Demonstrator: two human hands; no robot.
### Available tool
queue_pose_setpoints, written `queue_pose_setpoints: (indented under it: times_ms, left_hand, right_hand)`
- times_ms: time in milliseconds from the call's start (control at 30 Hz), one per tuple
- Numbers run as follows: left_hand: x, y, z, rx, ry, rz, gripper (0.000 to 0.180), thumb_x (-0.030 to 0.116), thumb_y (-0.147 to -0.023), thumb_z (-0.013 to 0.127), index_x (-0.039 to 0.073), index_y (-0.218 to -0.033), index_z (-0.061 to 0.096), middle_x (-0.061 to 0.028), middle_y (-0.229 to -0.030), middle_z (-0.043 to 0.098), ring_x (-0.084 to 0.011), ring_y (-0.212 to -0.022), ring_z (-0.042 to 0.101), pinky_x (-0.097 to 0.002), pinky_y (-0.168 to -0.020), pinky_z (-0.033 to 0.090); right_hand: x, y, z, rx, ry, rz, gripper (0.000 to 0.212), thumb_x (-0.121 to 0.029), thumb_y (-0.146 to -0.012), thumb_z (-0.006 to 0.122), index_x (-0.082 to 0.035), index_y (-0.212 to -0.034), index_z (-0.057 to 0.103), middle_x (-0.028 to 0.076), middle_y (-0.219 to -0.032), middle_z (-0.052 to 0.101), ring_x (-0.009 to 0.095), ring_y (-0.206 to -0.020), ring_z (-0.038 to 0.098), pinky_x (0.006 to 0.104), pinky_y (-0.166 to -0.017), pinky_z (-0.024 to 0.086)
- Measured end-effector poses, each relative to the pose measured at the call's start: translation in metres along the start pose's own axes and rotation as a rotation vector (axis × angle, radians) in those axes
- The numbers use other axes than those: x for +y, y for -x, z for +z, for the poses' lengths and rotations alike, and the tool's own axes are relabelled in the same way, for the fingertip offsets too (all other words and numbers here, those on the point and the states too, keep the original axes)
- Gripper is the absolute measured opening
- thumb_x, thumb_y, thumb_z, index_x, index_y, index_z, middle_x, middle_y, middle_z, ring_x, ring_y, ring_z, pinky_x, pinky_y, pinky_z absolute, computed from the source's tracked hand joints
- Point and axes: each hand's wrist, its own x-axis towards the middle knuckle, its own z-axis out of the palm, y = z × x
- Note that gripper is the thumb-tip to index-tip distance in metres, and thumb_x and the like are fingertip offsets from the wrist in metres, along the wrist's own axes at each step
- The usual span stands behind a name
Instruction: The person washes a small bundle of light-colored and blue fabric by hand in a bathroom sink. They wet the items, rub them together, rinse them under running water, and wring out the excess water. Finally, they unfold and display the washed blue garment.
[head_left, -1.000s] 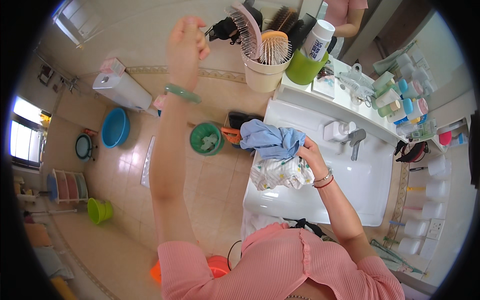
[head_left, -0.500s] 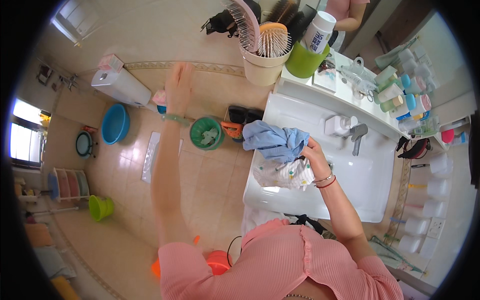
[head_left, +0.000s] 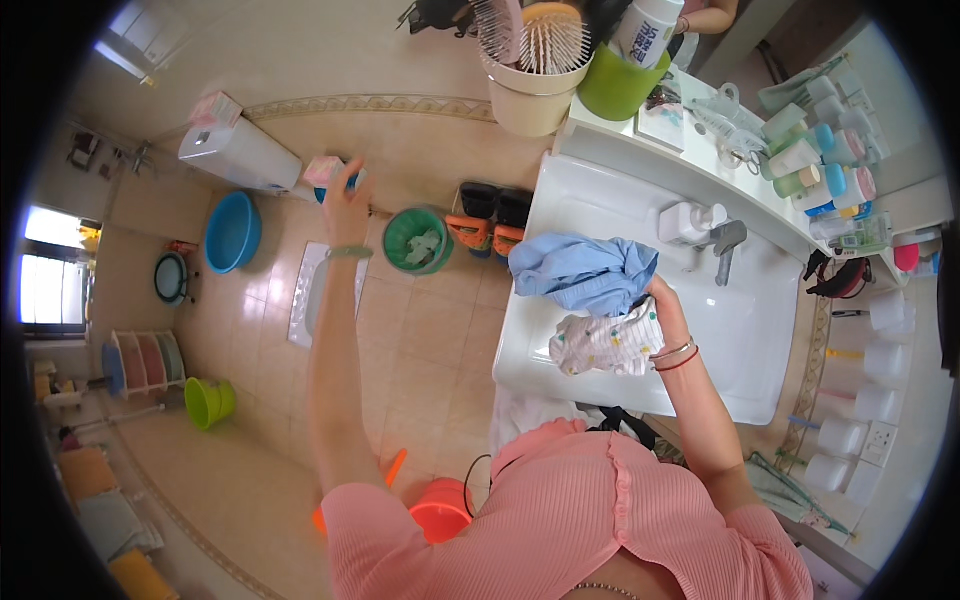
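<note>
My right hand (head_left: 672, 318) is closed on a bundle of two fabric pieces, held over the white sink (head_left: 735, 385). One is a light blue cloth (head_left: 580, 272), bunched up; below it hangs a white patterned cloth (head_left: 608, 342) with small coloured spots. Whether these are garments is hard to tell. My left arm reaches far forward, and my left hand (head_left: 347, 203), wearing a green bangle, is raised with fingers apart and nothing visible in it. Near its fingers is a small pink-and-white pack (head_left: 323, 170).
A green bin (head_left: 418, 240) stands on the floor beside dark and orange slippers (head_left: 478, 233). Farther left are a blue basin (head_left: 232, 233), a squat toilet (head_left: 310, 295) and a lime bucket (head_left: 209, 403). A soap bottle (head_left: 690, 223) and grey faucet (head_left: 727, 245) are at the sink.
My left hand has dropped a little and its fingers have spread. The right hand has shifted slightly rightward with both cloths, which hang differently now.
</note>
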Motion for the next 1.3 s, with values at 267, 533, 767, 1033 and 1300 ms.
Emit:
queue_pose_setpoints:
  times_ms: [267, 533, 767, 1033, 1300]
  left_hand:
    - [0.191, -0.055, 0.044, -0.127, 0.087, 0.115, 0.035, 0.020, -0.082, 0.068, 0.008, -0.115, 0.064, -0.0007, -0.095, 0.067, -0.0043, -0.067, 0.052, -0.0220, -0.061, 0.044]
    - [0.195, -0.058, 0.029, 0.053, 0.373, 0.051, 0.021, 0.019, -0.083, 0.069, 0.005, -0.099, 0.069, -0.0003, -0.076, 0.066, -0.0031, -0.058, 0.047, -0.0201, -0.053, 0.038]
    - [0.082, -0.031, -0.054, 0.126, -0.076, -0.122, 0.034, 0.027, -0.082, 0.070, 0.008, -0.110, 0.065, -0.0075, -0.088, 0.066, -0.0122, -0.073, 0.056, -0.0271, -0.060, 0.042]
    - [0.055, 0.091, 0.025, -0.364, 0.066, -0.119, 0.055, 0.039, -0.090, 0.056, 0.006, -0.134, 0.045, -0.0149, -0.134, 0.047, -0.0248, -0.121, 0.045, -0.0357, -0.097, 0.039]
    - [0.216, 0.233, 0.225, -0.961, 1.293, -1.080, 0.056, 0.045, -0.093, 0.049, 0.016, -0.139, 0.035, -0.0088, -0.132, 0.048, -0.0227, -0.117, 0.051, -0.0351, -0.093, 0.046]
  right_hand:
    - [0.000, 0.006, 0.013, -0.038, -0.023, -0.030, 0.036, -0.019, -0.087, 0.053, 0.001, -0.118, 0.054, 0.006, -0.108, 0.061, 0.015, -0.094, 0.060, 0.0292, -0.085, 0.048]
    - [0.007, 0.010, -0.020, 0.050, -0.043, -0.081, 0.038, -0.020, -0.085, 0.055, -0.002, -0.120, 0.054, 0.004, -0.104, 0.061, 0.014, -0.090, 0.060, 0.0283, -0.082, 0.048]
    - [0.000, 0.022, -0.019, 0.088, -0.135, -0.066, 0.037, -0.022, -0.087, 0.054, -0.003, -0.119, 0.055, 0.006, -0.104, 0.063, 0.016, -0.088, 0.061, 0.0290, -0.080, 0.050]
    - [-0.007, 0.019, -0.066, 0.144, -0.390, -0.014, 0.026, -0.024, -0.087, 0.054, -0.004, -0.100, 0.062, 0.005, -0.089, 0.067, 0.019, -0.079, 0.065, 0.0332, -0.071, 0.054]
    - [0.010, 0.031, -0.114, 0.378, -0.018, -0.256, 0.026, -0.016, -0.083, 0.057, -0.004, -0.105, 0.062, 0.005, -0.097, 0.065, 0.017, -0.086, 0.062, 0.0299, -0.079, 0.050]
